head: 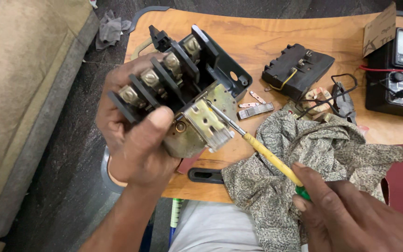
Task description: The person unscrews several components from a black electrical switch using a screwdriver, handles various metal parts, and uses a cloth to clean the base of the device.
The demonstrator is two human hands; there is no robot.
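Head view: two hands worked a screwdriver into a black electrical switch unit above a wooden table.

The left hand was clamped around the black switch unit, thumb pressed on its front, holding it tilted above the wooden table. The right hand pinched the yellow-handled screwdriver, its tip touching the unit's metal bracket. A patterned cloth lay just beside; a black meter stood well apart.

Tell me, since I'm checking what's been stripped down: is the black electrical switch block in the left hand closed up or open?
Open: the black electrical switch block has no cover, its brass terminals and metal plate exposed.
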